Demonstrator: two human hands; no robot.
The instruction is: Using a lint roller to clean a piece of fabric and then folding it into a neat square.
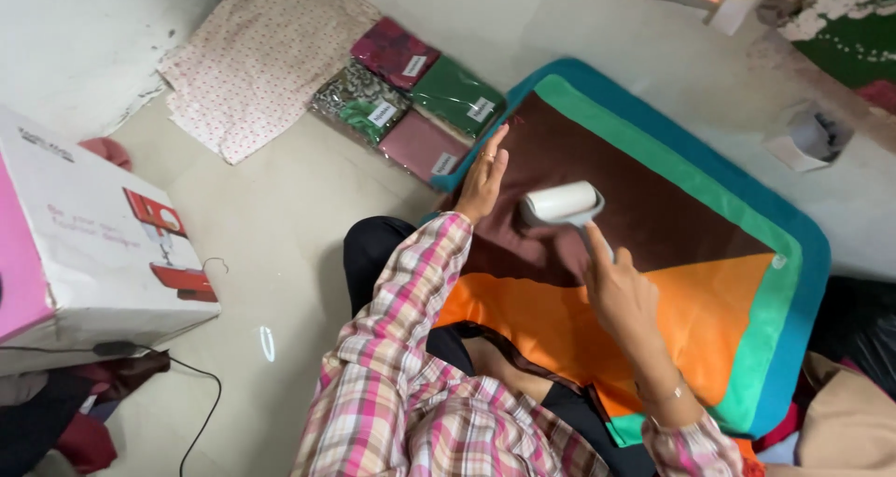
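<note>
Right hand (621, 295) closed around the handle of a white lint roller (561, 203), roller head on the brown panel of a multicoloured mat (747, 281) on the floor, left hand (483, 180) open flat at nine o'clock of the roller, folded fabric packs (420, 99) at eleven o'clock.

Under the fingers (493, 158): matt, soft cloth mat in brown, orange, green and teal (653, 206). Beside them, white lint roller (563, 203), smooth papery drum. Glossy plastic-wrapped folded fabrics (420, 104) beyond fingertips.
</note>
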